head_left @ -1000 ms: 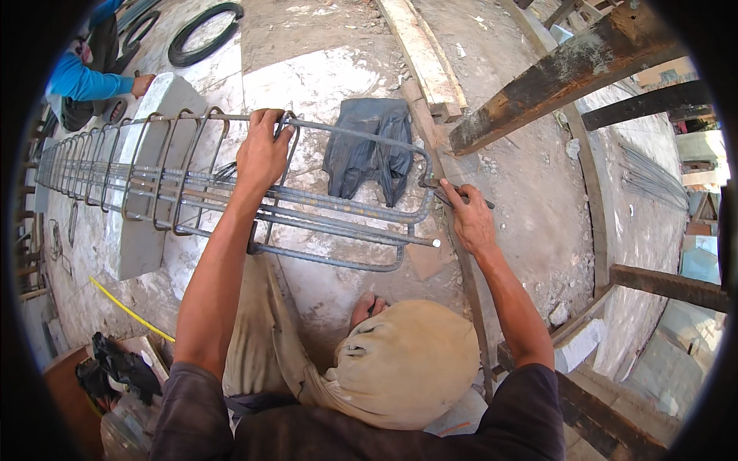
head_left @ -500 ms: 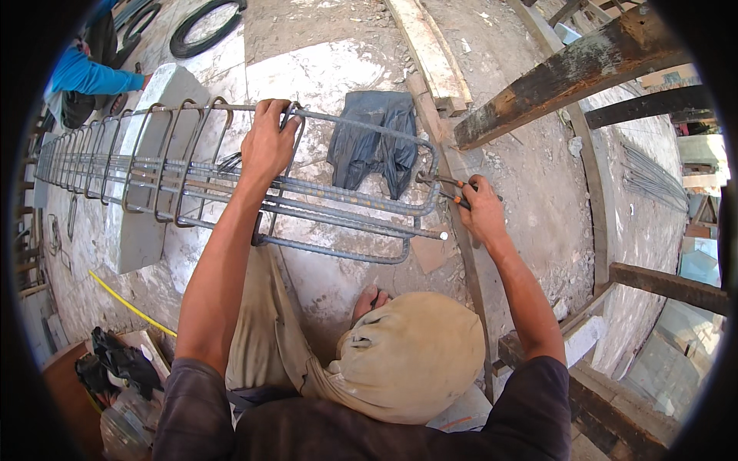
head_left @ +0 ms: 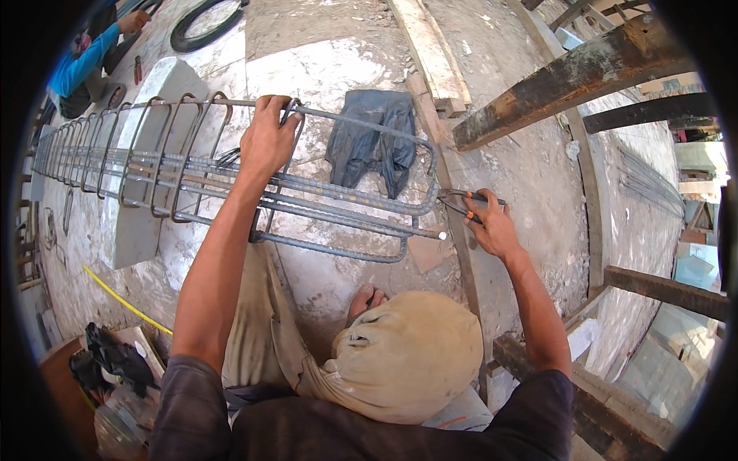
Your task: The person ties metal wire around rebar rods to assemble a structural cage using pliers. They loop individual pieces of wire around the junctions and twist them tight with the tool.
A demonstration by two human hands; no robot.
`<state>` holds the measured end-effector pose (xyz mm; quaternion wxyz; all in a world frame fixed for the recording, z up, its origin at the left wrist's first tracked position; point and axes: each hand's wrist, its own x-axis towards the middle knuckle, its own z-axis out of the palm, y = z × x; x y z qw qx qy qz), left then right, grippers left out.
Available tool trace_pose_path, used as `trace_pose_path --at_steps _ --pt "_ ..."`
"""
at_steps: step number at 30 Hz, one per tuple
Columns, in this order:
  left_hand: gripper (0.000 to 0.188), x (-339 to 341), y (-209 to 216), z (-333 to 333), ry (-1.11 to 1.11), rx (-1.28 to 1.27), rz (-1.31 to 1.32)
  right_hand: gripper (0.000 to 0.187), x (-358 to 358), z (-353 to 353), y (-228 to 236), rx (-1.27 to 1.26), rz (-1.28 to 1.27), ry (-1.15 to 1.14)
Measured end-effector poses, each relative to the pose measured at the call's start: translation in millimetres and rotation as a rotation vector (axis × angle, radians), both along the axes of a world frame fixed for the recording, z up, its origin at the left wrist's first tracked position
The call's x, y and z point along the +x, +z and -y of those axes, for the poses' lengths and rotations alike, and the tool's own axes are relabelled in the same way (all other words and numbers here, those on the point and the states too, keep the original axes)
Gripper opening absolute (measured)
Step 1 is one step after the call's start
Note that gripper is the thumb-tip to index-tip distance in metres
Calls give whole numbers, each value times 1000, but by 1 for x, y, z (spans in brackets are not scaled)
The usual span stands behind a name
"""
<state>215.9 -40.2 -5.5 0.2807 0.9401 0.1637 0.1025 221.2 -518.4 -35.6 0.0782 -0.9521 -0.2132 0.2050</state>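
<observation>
A long rebar cage [head_left: 350, 197] of ribbed bars and square stirrups stretches from the far left to in front of me. My left hand [head_left: 266, 137] is closed over its top bar beside a stirrup, with the fingers wrapped over the steel. In my right hand [head_left: 492, 224] is a pair of pincers [head_left: 455, 199] with black and orange handles, spread apart. The jaws point left, just beside the bent end of the hooked top bar. From this view I cannot tell if they touch it. A black plastic bag [head_left: 372, 138] lies on the ground beyond the cage.
A concrete block [head_left: 146, 219] stands under the cage. Wooden planks [head_left: 430, 54] and a thick slanting beam [head_left: 569, 84] lie to the right. At the far left, a co-worker in a blue sleeve [head_left: 84, 69] crouches near a coil of black wire [head_left: 181, 34].
My right hand has drawn the pincers rightward, off the bar's bent end. My left hand keeps its hold. The co-worker's hand has lifted away from the concrete block.
</observation>
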Motion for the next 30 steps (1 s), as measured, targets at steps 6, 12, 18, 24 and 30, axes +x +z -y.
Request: trace_pose_path --at_steps 6,12,18,24,30 --pt "38 -1 4 3 -6 2 -25 52 -6 -25 10 48 151 -98" --pt "37 0 1 1 -3 9 -16 53 2 -25 18 78 149 -97" --pt "38 1 0 0 -8 7 -13 59 8 -15 14 119 83 -55" --pt "39 0 1 2 -4 13 -17 67 6 -27 30 19 46 -49" --pt "39 -2 2 -1 8 9 -28 69 12 -47 40 -90 -58 1"
